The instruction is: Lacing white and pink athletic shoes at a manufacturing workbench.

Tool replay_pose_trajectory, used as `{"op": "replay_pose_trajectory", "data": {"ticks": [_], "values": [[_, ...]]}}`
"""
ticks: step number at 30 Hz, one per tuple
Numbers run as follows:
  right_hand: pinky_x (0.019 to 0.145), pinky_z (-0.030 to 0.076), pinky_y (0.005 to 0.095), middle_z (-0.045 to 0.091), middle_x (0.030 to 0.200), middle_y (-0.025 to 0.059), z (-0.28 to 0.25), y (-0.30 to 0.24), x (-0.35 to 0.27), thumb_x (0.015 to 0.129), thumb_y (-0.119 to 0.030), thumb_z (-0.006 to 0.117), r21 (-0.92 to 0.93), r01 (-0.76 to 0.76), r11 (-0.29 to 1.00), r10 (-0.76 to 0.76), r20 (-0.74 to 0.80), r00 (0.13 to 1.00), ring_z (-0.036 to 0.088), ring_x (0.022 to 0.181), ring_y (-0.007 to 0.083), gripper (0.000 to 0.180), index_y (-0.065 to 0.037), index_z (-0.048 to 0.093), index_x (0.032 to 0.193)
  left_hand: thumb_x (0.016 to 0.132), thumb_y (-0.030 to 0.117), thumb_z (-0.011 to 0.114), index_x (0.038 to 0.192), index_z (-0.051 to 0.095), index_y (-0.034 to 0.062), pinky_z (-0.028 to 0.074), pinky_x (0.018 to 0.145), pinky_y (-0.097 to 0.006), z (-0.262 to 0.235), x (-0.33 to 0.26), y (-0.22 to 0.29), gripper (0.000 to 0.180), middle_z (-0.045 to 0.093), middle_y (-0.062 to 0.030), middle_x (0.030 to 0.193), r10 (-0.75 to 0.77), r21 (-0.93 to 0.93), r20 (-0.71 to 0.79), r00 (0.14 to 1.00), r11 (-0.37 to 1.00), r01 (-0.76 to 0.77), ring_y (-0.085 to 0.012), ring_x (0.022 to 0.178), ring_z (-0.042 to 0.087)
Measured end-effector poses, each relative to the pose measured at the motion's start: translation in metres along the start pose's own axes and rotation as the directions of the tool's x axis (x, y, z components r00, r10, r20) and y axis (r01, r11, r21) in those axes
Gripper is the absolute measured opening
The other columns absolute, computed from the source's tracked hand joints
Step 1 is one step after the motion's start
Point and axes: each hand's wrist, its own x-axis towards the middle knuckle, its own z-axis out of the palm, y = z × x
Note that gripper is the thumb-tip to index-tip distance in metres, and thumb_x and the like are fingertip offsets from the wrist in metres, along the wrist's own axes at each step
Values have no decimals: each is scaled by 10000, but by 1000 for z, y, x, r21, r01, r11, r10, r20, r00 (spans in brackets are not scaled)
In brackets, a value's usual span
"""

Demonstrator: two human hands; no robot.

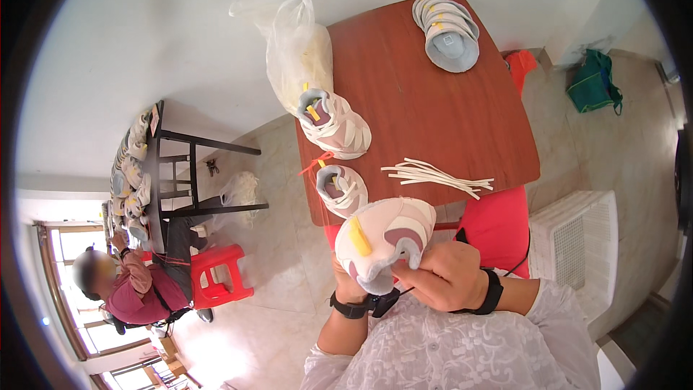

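Note:
Close in front of me is a pale pink and white shoe upper point(386, 224) with a grey lining, mauve patches and a yellow tab. My left hand point(348, 282) supports it from the left and beneath, its fingers mostly hidden behind it. At the collar's edge, the bent fingers of my right hand point(451, 273) grip the lining. Just beyond lies a loose bunch of white laces point(440, 175) on the brown table point(419, 108). To their left stand a smaller laced upper point(352, 198) and another laced upper point(346, 130), with a red cord between them.
Nested uppers point(451, 36) sit at the table's far right corner. A clear plastic bag point(299, 58) rests at the far left edge. A white plastic crate point(577, 245) stands to the right. At left, another person point(148, 282) sits on a red stool point(220, 274) beside a shoe-laden table.

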Motion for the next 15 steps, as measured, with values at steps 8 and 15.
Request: {"op": "replay_pose_trajectory", "data": {"ticks": [8, 15], "values": [[457, 411, 270, 552, 812, 11, -4, -3, 1, 638, -120, 801, 6, 54, 999, -54, -9, 998, 560, 591, 151, 309, -103, 697, 929, 908, 149, 603, 1321, 483, 6, 566, 858, -404, -19, -9, -11, 453, 598, -158, 1247, 29, -83, 108, 994, 996, -20, -261, 1049, 639], [444, 445, 308, 535, 793, 46, -7, 4, 20, 746, -110, 733, 66, -305, 950, 302, 49, 952, 586, 592, 187, 308, -52, 633, 1031, 897, 32, 608, 1237, 538, -23, 538, 834, -329, 42, -1, -1, 352, 633, -103, 1161, 95, 245, -40, 995, 966, -82, -182, 989, 636]]}}
